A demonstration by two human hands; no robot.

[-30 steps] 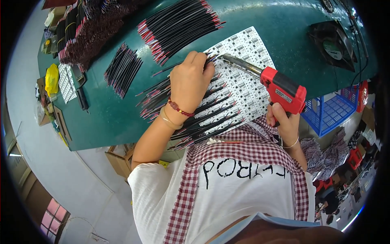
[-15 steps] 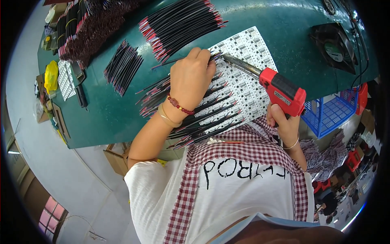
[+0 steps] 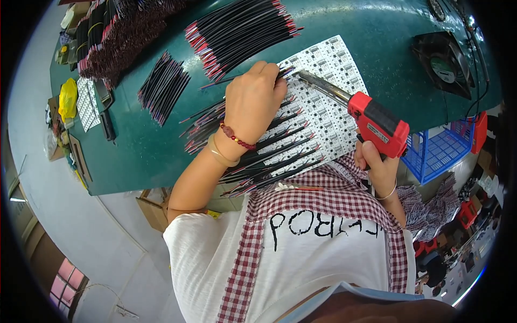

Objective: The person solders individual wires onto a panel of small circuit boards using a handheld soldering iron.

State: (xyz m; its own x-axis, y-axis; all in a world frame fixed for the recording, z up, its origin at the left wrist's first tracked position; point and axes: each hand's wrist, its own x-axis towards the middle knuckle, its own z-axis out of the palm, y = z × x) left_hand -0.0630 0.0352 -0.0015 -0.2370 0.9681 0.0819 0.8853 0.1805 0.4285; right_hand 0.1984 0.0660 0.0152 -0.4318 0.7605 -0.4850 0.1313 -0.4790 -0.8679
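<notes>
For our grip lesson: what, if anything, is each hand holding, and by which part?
Right hand: red soldering gun, by its handle. Left hand: black wire, near its gun-side end.

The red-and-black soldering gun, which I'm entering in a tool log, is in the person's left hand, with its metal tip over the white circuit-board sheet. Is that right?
Not quite: the head view shows the red-and-black soldering gun in the person's right hand, not the left. Its metal tip is indeed over the white circuit-board sheet.
</notes>
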